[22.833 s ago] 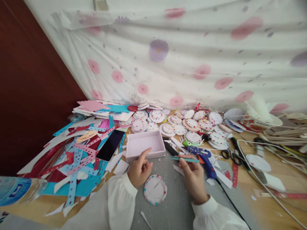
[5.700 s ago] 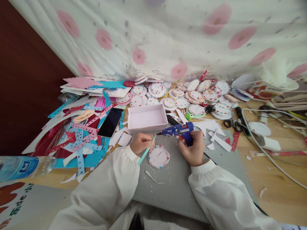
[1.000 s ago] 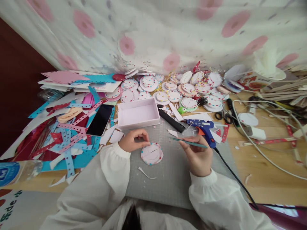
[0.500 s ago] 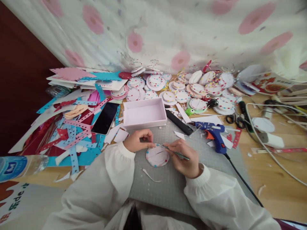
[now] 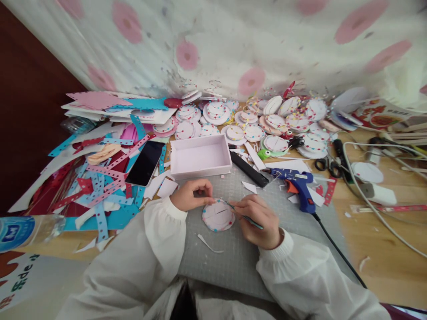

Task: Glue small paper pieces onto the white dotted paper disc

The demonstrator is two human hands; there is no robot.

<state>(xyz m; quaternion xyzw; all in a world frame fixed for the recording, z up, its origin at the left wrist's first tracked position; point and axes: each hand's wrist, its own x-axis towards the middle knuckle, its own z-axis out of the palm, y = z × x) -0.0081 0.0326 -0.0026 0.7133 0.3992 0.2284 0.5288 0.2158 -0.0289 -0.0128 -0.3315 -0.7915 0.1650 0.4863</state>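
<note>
A small round paper disc [image 5: 218, 221] with a dark slit across it and red and blue dots round its rim lies on the grey cutting mat [image 5: 230, 271]. My left hand [image 5: 191, 195] is closed, thumb and forefinger pinching at the disc's far left edge. In my closed right hand [image 5: 258, 220] is a slim teal tool [image 5: 251, 220], which looks like tweezers. Its thin tip reaches the disc's upper right rim; fingers cover much of its length. A curled white paper strip [image 5: 208, 244] rests on the mat nearer to me.
Beyond my hands stands a shallow white box [image 5: 202, 171], with a black stick-like tool [image 5: 248, 170] beside it. To the right lie a blue glue gun [image 5: 302, 186] and scissors [image 5: 328, 166]. Paper scraps, a phone [image 5: 146, 163] and a bottle [image 5: 30, 231] crowd the left; several dotted discs [image 5: 216, 113] line the back.
My right hand and the teal tool have shifted slightly right, the tool tip moving along the disc's rim. My left hand keeps its pinch at the edge.
</note>
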